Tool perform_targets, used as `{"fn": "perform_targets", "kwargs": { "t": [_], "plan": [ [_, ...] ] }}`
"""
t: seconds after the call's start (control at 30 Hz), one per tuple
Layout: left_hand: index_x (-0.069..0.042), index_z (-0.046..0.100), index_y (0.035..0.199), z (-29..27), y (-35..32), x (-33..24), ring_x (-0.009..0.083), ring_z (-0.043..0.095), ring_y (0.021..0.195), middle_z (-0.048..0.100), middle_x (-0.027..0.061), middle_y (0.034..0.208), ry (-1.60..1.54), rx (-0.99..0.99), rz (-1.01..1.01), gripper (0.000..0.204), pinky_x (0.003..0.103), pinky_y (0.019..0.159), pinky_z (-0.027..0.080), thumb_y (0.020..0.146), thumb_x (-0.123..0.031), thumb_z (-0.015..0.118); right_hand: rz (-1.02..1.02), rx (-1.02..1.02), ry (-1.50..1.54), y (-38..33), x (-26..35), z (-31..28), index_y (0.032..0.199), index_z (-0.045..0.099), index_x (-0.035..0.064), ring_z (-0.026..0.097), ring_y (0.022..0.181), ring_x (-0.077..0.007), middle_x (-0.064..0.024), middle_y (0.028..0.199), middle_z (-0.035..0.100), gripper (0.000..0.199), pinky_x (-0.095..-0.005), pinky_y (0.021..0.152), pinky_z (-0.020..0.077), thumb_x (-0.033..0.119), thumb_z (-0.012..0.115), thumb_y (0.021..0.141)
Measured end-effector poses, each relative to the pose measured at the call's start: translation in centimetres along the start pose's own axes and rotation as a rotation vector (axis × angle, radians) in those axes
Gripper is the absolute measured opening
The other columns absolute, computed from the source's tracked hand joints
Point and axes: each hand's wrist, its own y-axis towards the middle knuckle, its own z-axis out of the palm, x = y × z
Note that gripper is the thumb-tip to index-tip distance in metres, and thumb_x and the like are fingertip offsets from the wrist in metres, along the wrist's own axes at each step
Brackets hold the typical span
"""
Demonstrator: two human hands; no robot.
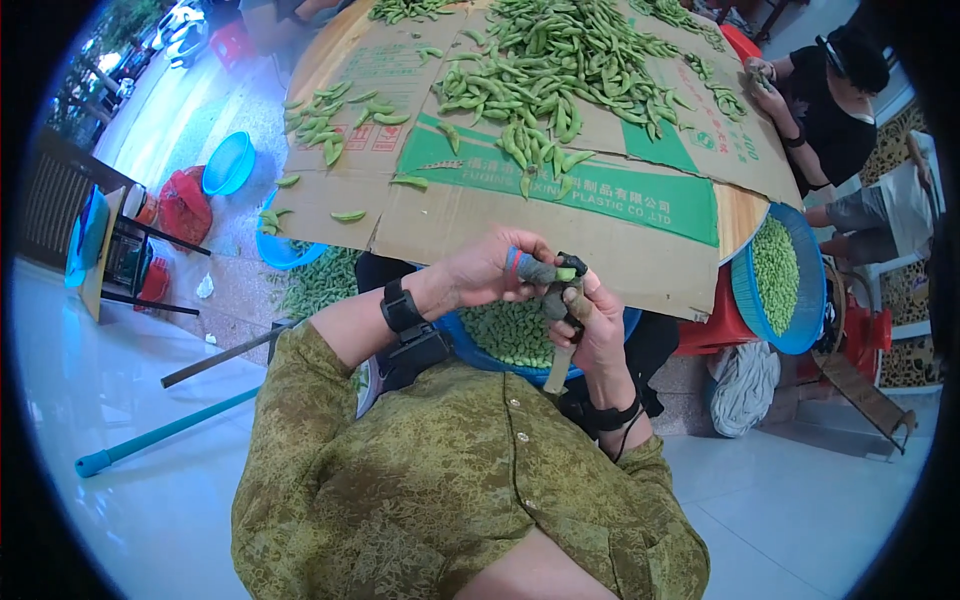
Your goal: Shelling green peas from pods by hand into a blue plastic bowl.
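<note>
My left hand (pixel 500 268) and my right hand (pixel 592 318) meet above my lap, fingers closed around a green bean pod (pixel 567 273). Only a short piece of the pod shows between the fingertips. Grey and dark coverings wrap some fingers on both hands, with red and blue bands on a left one. A pale strip (pixel 560 368) hangs below my right hand; what it is I cannot tell. Beneath my hands, shelled green beans (pixel 508 335) fill a blue basket (pixel 632 322), partly hidden by my arms.
Flattened cardboard (pixel 480 215) covers the table ahead, bearing a big heap of pods (pixel 550 60). Another blue basket of shelled beans (pixel 775 275) stands at right, near a co-worker (pixel 835 110). Pods or husks (pixel 325 285) lie on the floor left, beside a teal pole (pixel 170 432).
</note>
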Motion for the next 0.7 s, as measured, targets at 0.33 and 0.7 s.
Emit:
{"fn": "perform_targets", "kwargs": {
  "t": [0.33, 0.7],
  "plan": [
    [-0.001, 0.059, 0.097, 1.7, -1.1, -0.2, 0.0323, 0.061, 0.071, 0.057, 0.0147, 0.076, 1.749, -0.150, 0.945, 0.021, 0.041, 0.061, 0.047, 0.076, -0.005, 0.061, 0.203, 0.011, 0.252, 0.1, -0.2, -1.5, 0.131, 0.048, 0.0079, 0.038, 0.049, -0.0060, -0.0009, 0.083, 0.053, 0.038, -0.0191, 0.040, 0.0345, 0.011, 0.053, 0.093],
    [0.000, 0.066, 0.092, 1.6, -1.0, 0.5, 0.0229, 0.062, 0.068, 0.064, 0.0149, 0.079, 0.863, -0.234, 0.395, 0.016, 0.030, 0.061, 0.047, 0.085, -0.013, 0.062, 0.116, -0.035, 0.163, 0.1, -0.4, -0.1, 0.122, 0.054, 0.0059, 0.040, 0.049, -0.0072, -0.0046, 0.082, 0.058, 0.029, -0.0190, 0.039, 0.0340, 0.009, 0.053, 0.093]
  ]
}}
